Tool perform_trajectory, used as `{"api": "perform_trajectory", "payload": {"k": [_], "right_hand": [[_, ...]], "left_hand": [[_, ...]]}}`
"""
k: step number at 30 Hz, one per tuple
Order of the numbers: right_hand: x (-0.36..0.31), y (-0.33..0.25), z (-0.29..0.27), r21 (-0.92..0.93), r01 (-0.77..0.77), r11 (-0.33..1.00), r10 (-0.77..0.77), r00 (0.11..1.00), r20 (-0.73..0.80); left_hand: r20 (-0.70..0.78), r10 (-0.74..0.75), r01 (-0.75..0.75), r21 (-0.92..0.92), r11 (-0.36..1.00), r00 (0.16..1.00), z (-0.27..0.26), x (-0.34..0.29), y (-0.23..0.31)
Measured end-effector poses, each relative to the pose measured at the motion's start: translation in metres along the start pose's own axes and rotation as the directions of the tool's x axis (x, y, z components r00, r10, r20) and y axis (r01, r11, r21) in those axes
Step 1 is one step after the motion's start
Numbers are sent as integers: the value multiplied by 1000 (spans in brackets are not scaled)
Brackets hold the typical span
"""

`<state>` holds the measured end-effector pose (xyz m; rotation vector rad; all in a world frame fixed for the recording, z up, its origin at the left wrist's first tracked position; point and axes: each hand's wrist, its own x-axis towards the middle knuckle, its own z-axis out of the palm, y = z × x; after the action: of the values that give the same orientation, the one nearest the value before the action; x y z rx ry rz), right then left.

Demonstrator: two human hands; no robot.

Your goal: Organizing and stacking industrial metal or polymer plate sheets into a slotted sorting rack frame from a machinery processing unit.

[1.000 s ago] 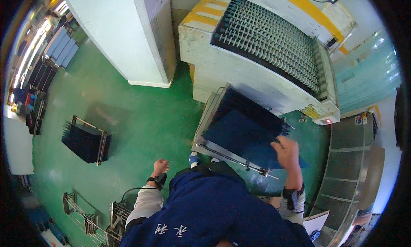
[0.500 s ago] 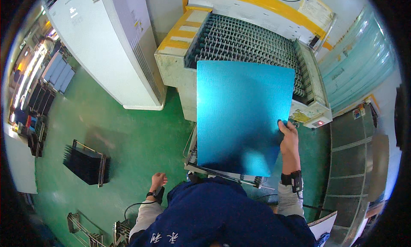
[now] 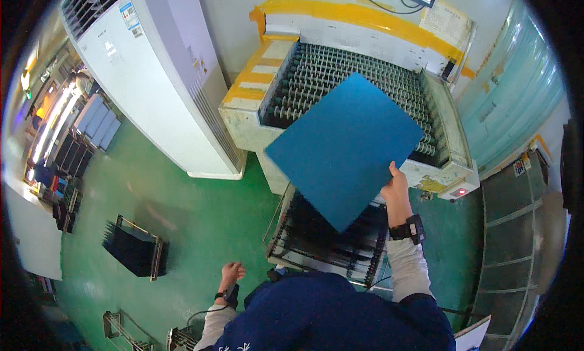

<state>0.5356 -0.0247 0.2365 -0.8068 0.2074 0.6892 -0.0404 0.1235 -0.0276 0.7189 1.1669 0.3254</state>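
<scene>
A flat blue rectangular sheet (image 3: pixel 347 150) hangs in the air over the front edge of a roller conveyor machine (image 3: pixel 447 159). My right hand (image 3: pixel 396 190) grips it by its lower right edge, with the thumb on the upper face. The sheet is turned cornerwise, one corner toward the rollers and one toward me. Part of a dark slotted rack (image 3: pixel 325 241) shows beneath the near corner, between me and the machine. Off to the left, over the green floor, my left hand (image 3: pixel 232 273) is held low with its fingers curled and nothing visible in them.
Left of the machine stands a tall white air conditioner (image 3: pixel 158 89). Another rack filled with dark sheets (image 3: pixel 135 249) rests on the floor at left. Metal racks (image 3: pixel 125 330) lie at lower left. A grey panelled unit (image 3: pixel 511 247) and a clear plastic curtain (image 3: pixel 511 101) are at right.
The blue sheet has turned from square-on to cornerwise in my right hand, uncovering the slotted rack and more rollers. My view has shifted, and my left hand remains low at the left.
</scene>
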Motion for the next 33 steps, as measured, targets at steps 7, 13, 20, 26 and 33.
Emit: {"api": "perform_trajectory", "payload": {"k": [7, 13, 20, 26, 33], "right_hand": [[85, -22, 42, 77, -45, 996, 46, 999, -16], [167, -16, 76, -42, -133, 990, 137, 983, 123], [233, -16, 102, -29, 98, 995, -88, 967, 238], [165, -14, 103, -397, 96, 913, 70, 920, 385], [36, 11, 56, -661, -79, 746, 374, 871, 318]], "left_hand": [[-243, -35, 72, 146, 987, 969, -7, -52, -26], [-144, 55, -62, -49, 997, 988, -96, -44, -121], [-454, -167, 126, -119, 985, 875, -17, -113, -60], [-267, 499, -192, 698, 690, 824, -28, -106, -108], [372, 534, -343, 926, -156, 760, -41, -40, -80]]}}
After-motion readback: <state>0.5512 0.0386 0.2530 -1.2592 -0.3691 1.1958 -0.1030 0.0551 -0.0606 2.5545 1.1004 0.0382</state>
